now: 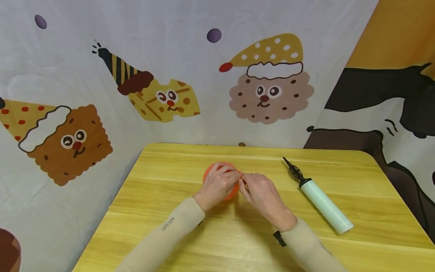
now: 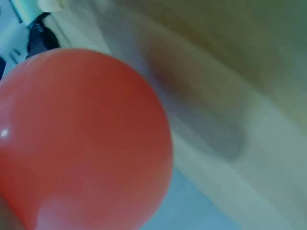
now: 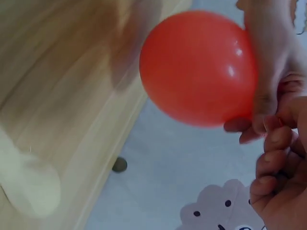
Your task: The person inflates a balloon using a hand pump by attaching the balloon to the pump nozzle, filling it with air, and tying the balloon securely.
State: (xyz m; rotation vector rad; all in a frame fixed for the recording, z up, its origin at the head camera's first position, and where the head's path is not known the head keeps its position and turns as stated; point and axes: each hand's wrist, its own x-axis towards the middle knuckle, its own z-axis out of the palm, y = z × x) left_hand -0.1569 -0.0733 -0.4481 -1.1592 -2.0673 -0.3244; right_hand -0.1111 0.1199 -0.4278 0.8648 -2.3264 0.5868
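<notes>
An inflated red-orange balloon (image 1: 232,194) hangs under my left hand (image 1: 221,182), above the table. The same balloon (image 2: 91,139) fills much of the left wrist view. In the right wrist view the fingers of my left hand (image 3: 271,67) curl at the balloon's (image 3: 196,67) neck end. My right hand (image 1: 263,192) meets the left there, and its thumb and fingers pinch the neck (image 1: 240,175). The fingers of the right hand (image 3: 283,167) are curled close together in the right wrist view. Most of the neck is hidden between the fingers.
A pale green hand pump (image 1: 326,206) with a black nozzle lies on the wooden table (image 1: 153,181), right of my hands. Behind the table hangs a white cloth (image 1: 176,34) printed with cartoon biscuits and cheese. A dark strap (image 1: 279,238) shows at my right wrist.
</notes>
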